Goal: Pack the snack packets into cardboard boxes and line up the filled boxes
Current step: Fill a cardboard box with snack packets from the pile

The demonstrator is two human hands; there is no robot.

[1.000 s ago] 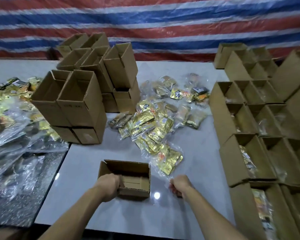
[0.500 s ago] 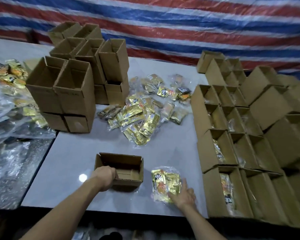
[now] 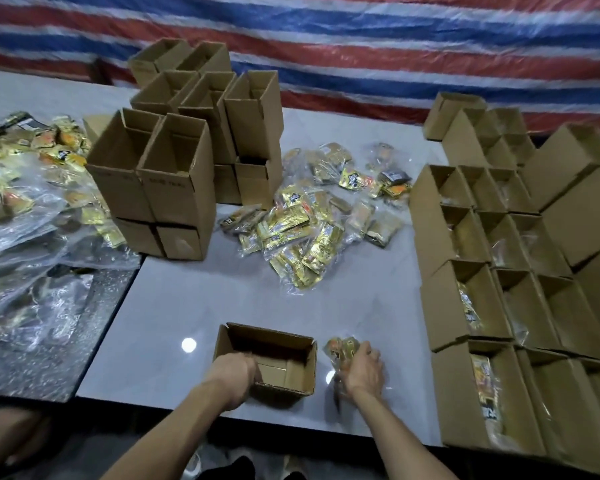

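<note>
An open, empty cardboard box [image 3: 284,348] sits near the front edge of the pale table [image 3: 194,296]. My left hand [image 3: 232,374] grips its near left wall. Just right of the box, my right hand [image 3: 361,370] holds a clear bag of gold snack packets [image 3: 340,349], bunched under my fingers on the table. A loose pile of gold snack packets [image 3: 305,233] lies in the table's middle.
Stacked empty boxes [image 3: 177,178] stand at the back left. Rows of open boxes [image 3: 492,282], some holding packets, line the right side. More bagged packets [image 3: 28,188] cover a dark table on the left. A striped tarp hangs behind.
My right hand has pulled the bag of packets closer to the box and gathered it up. My left hand has stayed on the box.
</note>
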